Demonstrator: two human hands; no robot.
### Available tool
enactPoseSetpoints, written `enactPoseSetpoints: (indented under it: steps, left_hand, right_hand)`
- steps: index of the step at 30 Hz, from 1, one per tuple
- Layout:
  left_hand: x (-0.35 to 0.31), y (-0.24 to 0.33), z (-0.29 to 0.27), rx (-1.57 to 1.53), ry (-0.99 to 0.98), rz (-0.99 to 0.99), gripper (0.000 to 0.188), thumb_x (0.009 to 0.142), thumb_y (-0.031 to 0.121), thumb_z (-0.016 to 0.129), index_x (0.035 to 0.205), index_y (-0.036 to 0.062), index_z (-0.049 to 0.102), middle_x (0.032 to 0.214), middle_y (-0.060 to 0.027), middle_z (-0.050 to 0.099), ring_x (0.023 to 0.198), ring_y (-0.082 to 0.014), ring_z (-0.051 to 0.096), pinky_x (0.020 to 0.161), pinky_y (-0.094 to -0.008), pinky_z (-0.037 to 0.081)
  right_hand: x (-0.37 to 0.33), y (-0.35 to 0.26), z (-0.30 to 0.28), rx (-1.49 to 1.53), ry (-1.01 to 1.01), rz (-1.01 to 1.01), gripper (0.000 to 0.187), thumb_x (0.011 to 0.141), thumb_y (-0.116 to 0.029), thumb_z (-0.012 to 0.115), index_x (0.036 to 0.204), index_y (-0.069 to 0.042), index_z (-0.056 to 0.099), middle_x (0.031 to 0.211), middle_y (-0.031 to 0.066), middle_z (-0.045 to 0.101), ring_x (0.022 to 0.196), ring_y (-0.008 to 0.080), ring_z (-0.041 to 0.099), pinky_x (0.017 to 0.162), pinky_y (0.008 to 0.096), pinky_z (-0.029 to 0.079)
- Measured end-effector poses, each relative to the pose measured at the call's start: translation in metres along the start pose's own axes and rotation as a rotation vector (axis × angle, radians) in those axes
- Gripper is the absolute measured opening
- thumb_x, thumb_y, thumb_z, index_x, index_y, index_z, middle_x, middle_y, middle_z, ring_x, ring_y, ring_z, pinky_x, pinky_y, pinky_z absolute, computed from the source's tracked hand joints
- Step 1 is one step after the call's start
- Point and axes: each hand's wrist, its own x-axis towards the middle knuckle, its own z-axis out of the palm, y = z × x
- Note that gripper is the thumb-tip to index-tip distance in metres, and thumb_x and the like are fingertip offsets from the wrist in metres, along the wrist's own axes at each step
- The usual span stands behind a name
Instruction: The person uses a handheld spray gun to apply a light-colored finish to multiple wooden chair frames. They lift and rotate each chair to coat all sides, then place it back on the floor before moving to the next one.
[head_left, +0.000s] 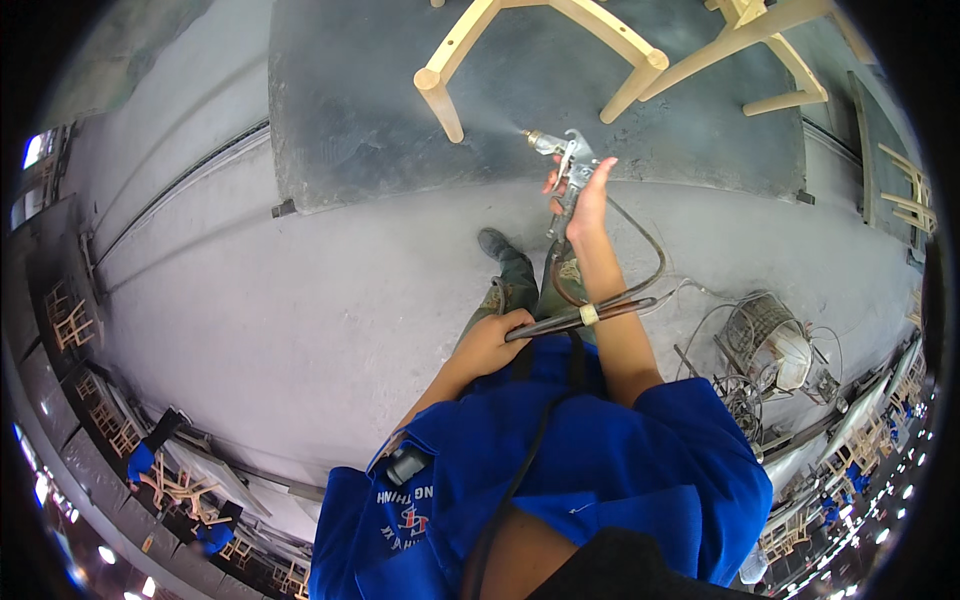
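Note:
My right hand (590, 200) is closed round the handle of a metal spray gun (572, 165). The gun points up and left, and a faint mist leaves its nozzle toward a pale wooden chair frame (480, 25) on a dark platform. My left hand (490, 345) is wrapped round a bundle of dark hoses (560, 322) in front of my waist. A pale tie binds the bundle, and a hose loops from it up to the gun. To the right on the platform, a second wooden frame (740, 50) is partly cut off by the picture edge.
The dark platform (380, 150) has its near edge just beyond my feet. On the floor at right stand a grimy bucket-like container (765, 335) and tangled hoses (740, 405). More wooden chair frames (70, 325) line the left side. People in blue (140, 462) are at the far lower left.

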Motion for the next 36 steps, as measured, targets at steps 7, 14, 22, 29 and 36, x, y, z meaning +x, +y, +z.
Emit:
enactPoseSetpoints:
  steps: [7,14,22,29,36]
  left_hand:
    - [0.014,-0.022,-0.017,-0.103,0.117,-0.165,0.020,0.096,0.021,0.065,0.106,0.0040,0.064,0.077,-0.0130,0.062,0.071,-0.0235,0.058,0.069,-0.0365,0.048]
    - [0.055,-0.025,-0.036,-0.173,0.263,-0.192,0.017,0.095,0.019,0.065,0.102,0.0042,0.062,0.077,-0.0181,0.062,0.070,-0.0311,0.060,0.068,-0.0397,0.048]
    - [0.125,0.000,-0.063,-0.166,0.284,-0.322,0.021,0.095,0.023,0.065,0.102,0.0033,0.063,0.078,-0.0206,0.063,0.073,-0.0350,0.064,0.069,-0.0415,0.049]
    - [0.167,0.016,-0.098,-0.217,0.326,-0.371,0.019,0.097,0.021,0.064,0.102,0.0029,0.064,0.077,-0.0190,0.064,0.071,-0.0315,0.064,0.069,-0.0402,0.049]
    - [0.178,0.021,-0.111,-0.137,0.230,-0.389,0.016,0.094,0.018,0.067,0.104,0.0066,0.063,0.072,-0.0165,0.063,0.066,-0.0314,0.064,0.061,-0.0401,0.046]
  right_hand:
    - [0.080,0.096,-0.032,-0.088,0.320,0.133,0.088,0.093,-0.084,0.024,0.101,-0.006,0.063,0.069,0.0070,0.062,0.059,0.0221,0.064,0.045,0.0311,0.039]
    - [0.157,0.108,-0.017,0.033,0.460,0.092,0.083,0.095,-0.081,0.026,0.098,-0.005,0.060,0.069,0.0078,0.062,0.057,0.0233,0.064,0.043,0.0314,0.038]
    - [0.275,0.042,0.045,0.490,-0.043,-0.100,0.100,0.087,-0.089,0.010,0.110,-0.008,0.063,0.073,0.0033,0.058,0.068,0.0170,0.059,0.042,0.0250,0.032]
    - [0.333,0.054,0.063,0.359,0.266,-0.017,0.100,0.089,-0.087,0.008,0.108,-0.005,0.062,0.073,0.0049,0.059,0.066,0.0201,0.059,0.049,0.0277,0.036]
    - [0.315,0.008,0.041,0.359,0.310,-0.141,0.097,0.088,-0.089,0.013,0.109,-0.007,0.061,0.073,0.0029,0.058,0.065,0.0173,0.059,0.044,0.0256,0.034]
